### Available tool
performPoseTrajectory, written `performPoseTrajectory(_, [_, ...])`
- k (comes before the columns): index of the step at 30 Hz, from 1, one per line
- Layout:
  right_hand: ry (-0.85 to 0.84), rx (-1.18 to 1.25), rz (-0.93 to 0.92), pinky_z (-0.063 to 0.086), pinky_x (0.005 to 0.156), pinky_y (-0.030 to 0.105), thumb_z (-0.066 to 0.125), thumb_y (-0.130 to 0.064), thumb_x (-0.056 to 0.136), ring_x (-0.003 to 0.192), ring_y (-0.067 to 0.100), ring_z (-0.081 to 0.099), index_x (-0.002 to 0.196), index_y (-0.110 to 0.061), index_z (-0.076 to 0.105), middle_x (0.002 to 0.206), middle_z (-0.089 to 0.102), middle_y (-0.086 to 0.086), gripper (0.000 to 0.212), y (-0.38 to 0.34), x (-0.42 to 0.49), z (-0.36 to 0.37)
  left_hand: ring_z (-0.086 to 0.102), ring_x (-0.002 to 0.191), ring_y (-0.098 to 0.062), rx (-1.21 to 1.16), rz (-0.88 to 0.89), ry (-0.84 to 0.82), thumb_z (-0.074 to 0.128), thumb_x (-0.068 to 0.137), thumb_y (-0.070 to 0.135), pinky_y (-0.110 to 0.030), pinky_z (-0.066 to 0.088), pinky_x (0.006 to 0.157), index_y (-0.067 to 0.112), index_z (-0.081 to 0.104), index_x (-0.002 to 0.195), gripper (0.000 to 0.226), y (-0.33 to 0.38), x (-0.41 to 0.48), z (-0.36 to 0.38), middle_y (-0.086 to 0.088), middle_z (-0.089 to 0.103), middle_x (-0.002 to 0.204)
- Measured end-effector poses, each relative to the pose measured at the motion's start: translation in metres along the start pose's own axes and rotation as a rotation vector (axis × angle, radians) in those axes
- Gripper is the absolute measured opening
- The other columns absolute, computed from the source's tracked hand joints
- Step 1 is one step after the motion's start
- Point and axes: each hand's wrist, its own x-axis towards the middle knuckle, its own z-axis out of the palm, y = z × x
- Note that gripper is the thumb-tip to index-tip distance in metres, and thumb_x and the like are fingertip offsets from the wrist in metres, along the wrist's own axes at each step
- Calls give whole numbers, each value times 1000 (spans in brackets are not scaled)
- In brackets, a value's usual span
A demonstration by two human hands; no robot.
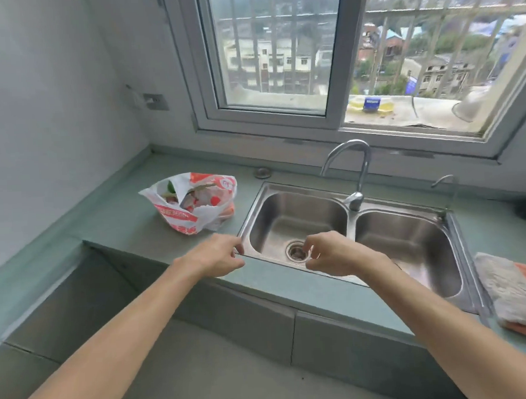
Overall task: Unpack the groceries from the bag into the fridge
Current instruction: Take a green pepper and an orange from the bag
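Note:
A white and red plastic grocery bag sits open on the green counter, left of the sink, with packaged food showing inside. My left hand hovers over the counter's front edge, just below and to the right of the bag, its fingers loosely curled and holding nothing. My right hand hangs over the front rim of the sink's left basin, its fingers loosely curled too and empty. Neither hand touches the bag. No fridge is in view.
A steel double sink with a curved tap fills the counter's middle. A folded grey and orange cloth lies at the right edge. A barred window runs behind, and the counter steps down at the left.

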Motion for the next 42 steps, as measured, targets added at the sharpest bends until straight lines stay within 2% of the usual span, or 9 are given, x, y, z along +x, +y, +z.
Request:
performPoseTrajectory(4, [-8, 3, -66, 51, 87, 30, 63, -26, 86, 96, 19, 63, 116, -24, 65, 110, 68, -1, 30, -49, 85, 0, 63, 99, -14, -22, -18, 53, 58, 92, 35, -35, 52, 91, 23, 64, 118, 30, -68, 33, -27, 3, 69, 112])
performPoseTrajectory(9, [16, -9, -103, 52, 87, 29, 62, -23, 88, 99, 21, 65, 123, -23, 63, 112, 70, 1, 34, -121, 190, -9, 65, 94, -11, -86, -36, 150, 61, 87, 39, -36, 55, 87, 26, 69, 108, 26, -166, 82, -75, 7, 71, 105])
performPoseTrajectory(15, [30, 29, -205, 50, 81, 25, 61, -12, 90, 94, 19, 64, 124, -15, 61, 109, 68, 4, 34, -177, 276, -6, 67, 94, -14, -193, -38, 171, 59, 89, 27, -37, 57, 86, 24, 68, 105, 19, -240, 143, -109, 2, 72, 105])
performPoseTrajectory(23, [-51, -41, -173, 38, 73, 21, 45, -4, 94, 104, 26, 64, 122, -12, 66, 119, 69, 8, 36, -193, 371, 12, 65, 102, -15, -236, 14, 85, 53, 91, 19, -25, 51, 86, 19, 71, 111, 27, -282, 216, -101, 2, 72, 110])
performPoseTrajectory(26, [-73, -51, -163, 42, 69, 24, 45, -5, 94, 99, 25, 64, 119, -13, 67, 116, 69, 8, 35, -190, 408, 17, 61, 111, -20, -154, 21, 36, 48, 91, 20, -34, 50, 93, 19, 68, 118, 33, -293, 246, -100, -3, 66, 121])
performPoseTrajectory(31, [-91, -45, -196, 54, 89, 38, 47, -5, 86, 107, 24, 64, 129, -31, 62, 133, 60, -4, 52, -189, 473, 14, 39, 132, -27, 30, 0, 11, 54, 91, 27, -43, 36, 109, 18, 53, 137, 47, -310, 295, -112, -10, 43, 133])
performPoseTrajectory(35, [38, -29, -207, 47, 100, 37, 52, -6, 86, 125, 26, 54, 129, -17, 62, 137, 58, 3, 46, -188, 521, 3, 23, 144, -32, 104, -90, 82, 53, 94, 37, -44, 29, 116, 19, 45, 143, 53, -338, 333, -139, -16, 29, 149])
performPoseTrajectory(39, [36, -28, -155, 48, 81, 31, 46, -2, 84, 117, 26, 57, 138, -26, 52, 138, 57, 0, 60, -186, 555, -12, 30, 141, -32, 153, -178, 78, 51, 94, 40, -43, 33, 113, 15, 46, 141, 54, -371, 362, -158, -16, 30, 151])
performPoseTrajectory(42, [-27, -58, -163, 46, 79, 30, 46, -1, 86, 114, 29, 59, 136, -22, 54, 136, 58, 4, 55, -184, 567, -9, 42, 132, -30, 166, -222, 121, 51, 95, 39, -41, 41, 102, 15, 56, 130, 43, -377, 374, -156, -12, 44, 142])
